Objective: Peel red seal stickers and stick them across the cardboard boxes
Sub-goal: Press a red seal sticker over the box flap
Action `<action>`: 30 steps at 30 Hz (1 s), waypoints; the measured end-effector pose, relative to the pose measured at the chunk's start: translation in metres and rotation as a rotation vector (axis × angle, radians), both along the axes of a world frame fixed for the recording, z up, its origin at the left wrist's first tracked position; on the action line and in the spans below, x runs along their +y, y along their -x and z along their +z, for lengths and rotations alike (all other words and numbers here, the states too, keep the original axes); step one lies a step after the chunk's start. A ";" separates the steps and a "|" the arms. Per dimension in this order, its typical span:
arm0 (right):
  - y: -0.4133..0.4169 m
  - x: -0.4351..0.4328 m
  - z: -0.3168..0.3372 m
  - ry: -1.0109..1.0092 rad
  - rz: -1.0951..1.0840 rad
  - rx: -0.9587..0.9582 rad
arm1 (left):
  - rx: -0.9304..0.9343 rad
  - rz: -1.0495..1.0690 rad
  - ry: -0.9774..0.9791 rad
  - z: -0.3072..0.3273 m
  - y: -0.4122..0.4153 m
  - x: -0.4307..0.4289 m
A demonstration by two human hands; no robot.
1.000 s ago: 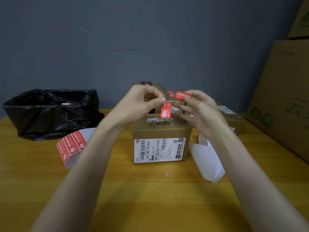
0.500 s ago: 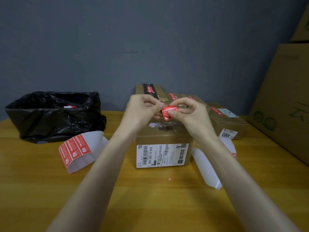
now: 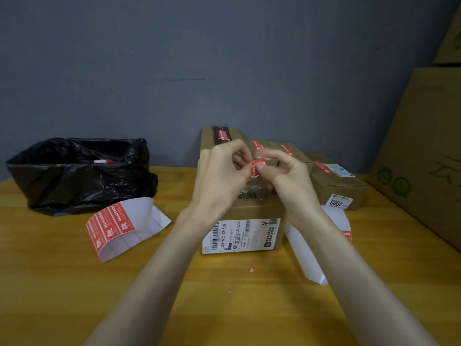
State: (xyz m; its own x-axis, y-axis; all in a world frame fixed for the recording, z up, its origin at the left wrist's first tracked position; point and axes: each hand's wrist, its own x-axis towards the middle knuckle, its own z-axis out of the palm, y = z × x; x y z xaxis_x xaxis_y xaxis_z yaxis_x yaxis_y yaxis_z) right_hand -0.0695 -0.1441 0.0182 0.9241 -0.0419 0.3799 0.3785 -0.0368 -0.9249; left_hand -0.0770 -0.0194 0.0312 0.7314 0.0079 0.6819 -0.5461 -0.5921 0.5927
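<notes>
Both hands, left (image 3: 222, 171) and right (image 3: 282, 171), pinch one sticker (image 3: 254, 168) above the box (image 3: 249, 211); thin, limp and tacky, it seems best held by its ends.

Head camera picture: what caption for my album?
Left hand and right hand pinch a red seal sticker over a cardboard box.

Head view looks down, close over table (image 3: 62, 283).

The right hand (image 3: 289, 178), open-fingered a second ago, now joins the left hand (image 3: 219, 176) in pinching the small red paper seal sticker (image 3: 254, 168). The sticker, earlier hanging flat, now sits curled between both thumbs.
</notes>
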 end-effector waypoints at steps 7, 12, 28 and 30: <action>-0.008 -0.013 0.004 -0.032 -0.003 0.132 | 0.055 -0.073 0.047 0.003 0.003 -0.005; -0.009 -0.011 0.001 0.267 -0.134 0.013 | 0.115 -0.105 0.184 0.008 0.003 0.000; 0.010 0.028 0.027 0.306 -0.126 -0.176 | 0.234 -0.147 0.400 0.019 0.010 0.040; 0.010 0.033 0.029 0.309 -0.124 -0.165 | 0.214 -0.132 0.360 0.020 0.011 0.044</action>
